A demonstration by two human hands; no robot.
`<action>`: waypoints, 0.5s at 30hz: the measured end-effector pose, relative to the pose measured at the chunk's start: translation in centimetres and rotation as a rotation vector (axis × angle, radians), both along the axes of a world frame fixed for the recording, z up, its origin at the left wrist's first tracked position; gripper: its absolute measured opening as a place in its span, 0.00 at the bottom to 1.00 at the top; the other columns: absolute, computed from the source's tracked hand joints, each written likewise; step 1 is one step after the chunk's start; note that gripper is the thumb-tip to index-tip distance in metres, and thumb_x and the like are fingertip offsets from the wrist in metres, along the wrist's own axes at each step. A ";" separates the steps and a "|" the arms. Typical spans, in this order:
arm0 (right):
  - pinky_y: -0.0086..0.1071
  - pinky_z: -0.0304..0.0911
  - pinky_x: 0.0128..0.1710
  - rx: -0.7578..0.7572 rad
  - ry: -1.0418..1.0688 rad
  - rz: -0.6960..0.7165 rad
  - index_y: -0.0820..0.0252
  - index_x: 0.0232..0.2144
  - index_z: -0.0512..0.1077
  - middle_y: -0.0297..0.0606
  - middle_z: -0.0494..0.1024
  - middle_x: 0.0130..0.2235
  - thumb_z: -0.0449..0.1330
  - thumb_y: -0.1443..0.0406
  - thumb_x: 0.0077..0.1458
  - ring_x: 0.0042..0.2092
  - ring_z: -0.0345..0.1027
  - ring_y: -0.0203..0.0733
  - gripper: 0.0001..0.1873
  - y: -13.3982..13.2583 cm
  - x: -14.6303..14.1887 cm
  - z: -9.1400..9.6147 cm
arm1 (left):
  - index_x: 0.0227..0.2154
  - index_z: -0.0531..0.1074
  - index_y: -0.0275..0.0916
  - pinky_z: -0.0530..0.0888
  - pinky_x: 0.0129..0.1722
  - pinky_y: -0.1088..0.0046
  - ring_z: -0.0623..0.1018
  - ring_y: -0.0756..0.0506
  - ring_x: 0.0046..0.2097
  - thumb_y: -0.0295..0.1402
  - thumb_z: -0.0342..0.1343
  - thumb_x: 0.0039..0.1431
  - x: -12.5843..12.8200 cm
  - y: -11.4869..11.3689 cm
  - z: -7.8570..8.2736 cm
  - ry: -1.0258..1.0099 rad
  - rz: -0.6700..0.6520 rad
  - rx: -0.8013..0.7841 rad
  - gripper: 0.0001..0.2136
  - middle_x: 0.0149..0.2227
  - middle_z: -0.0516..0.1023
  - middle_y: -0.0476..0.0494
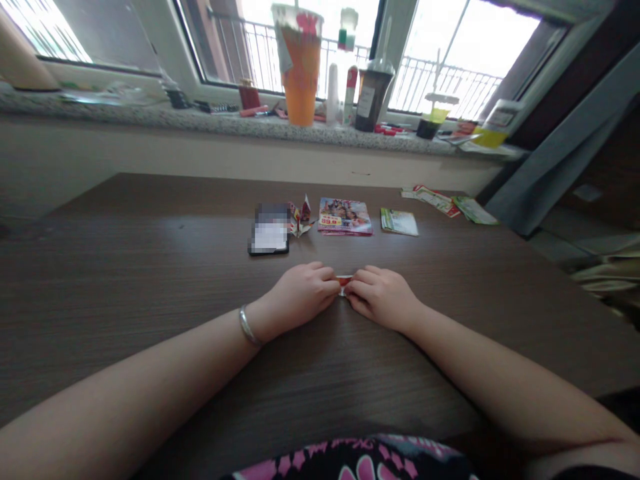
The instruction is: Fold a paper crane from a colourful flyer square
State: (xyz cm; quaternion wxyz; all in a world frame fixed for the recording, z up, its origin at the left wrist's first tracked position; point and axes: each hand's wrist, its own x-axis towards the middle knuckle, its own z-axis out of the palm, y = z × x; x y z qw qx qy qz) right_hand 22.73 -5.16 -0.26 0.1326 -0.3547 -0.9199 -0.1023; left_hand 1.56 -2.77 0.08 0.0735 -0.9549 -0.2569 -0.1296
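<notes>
Between my two hands lies a small folded piece of paper (344, 281), red-orange and white, mostly covered by my fingers. My left hand (311, 291), with a silver bangle at the wrist, is closed on the paper's left end. From the other side, my right hand (381, 295) pinches its right end with bent fingers. Both hands rest low over the dark wooden table (210, 287). Just beyond them stands a folded paper figure (301, 219) in red and white, touching or close beside a phone-like device (270, 230) whose screen is blurred.
Colourful printed leaflets (345, 217) lie behind my hands, with a small stack of green-and-white cards (399, 222) to their right. Several paper packets (437, 201) lie at the far right. On the granite windowsill (220, 120) stand an orange drink cup (300, 80) and a dark cup (373, 97).
</notes>
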 end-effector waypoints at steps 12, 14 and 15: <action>0.32 0.61 0.37 -0.160 0.167 -0.072 0.57 0.32 0.72 0.37 0.75 0.33 0.55 0.67 0.57 0.37 0.66 0.41 0.06 0.3 -0.2 0.0 | 0.32 0.74 0.38 0.70 0.36 0.71 0.73 0.47 0.36 0.31 0.48 0.63 -0.1 -0.2 0.0 0.006 0.023 -0.035 0.10 0.34 0.74 0.44; 0.32 0.61 0.38 -0.250 0.270 -0.084 0.57 0.30 0.72 0.36 0.75 0.33 0.57 0.67 0.56 0.37 0.67 0.40 0.03 0.5 0.0 -0.2 | 0.32 0.74 0.38 0.70 0.36 0.71 0.74 0.47 0.36 0.31 0.49 0.63 -0.2 -0.3 0.0 0.007 0.035 -0.037 0.09 0.34 0.74 0.44; 0.31 0.61 0.37 -0.291 0.308 -0.089 0.57 0.30 0.72 0.35 0.75 0.32 0.58 0.67 0.55 0.36 0.67 0.39 0.03 0.5 0.1 -0.3 | 0.33 0.74 0.38 0.70 0.36 0.72 0.74 0.47 0.37 0.31 0.49 0.63 -0.2 -0.3 0.1 0.011 0.039 -0.037 0.09 0.34 0.74 0.44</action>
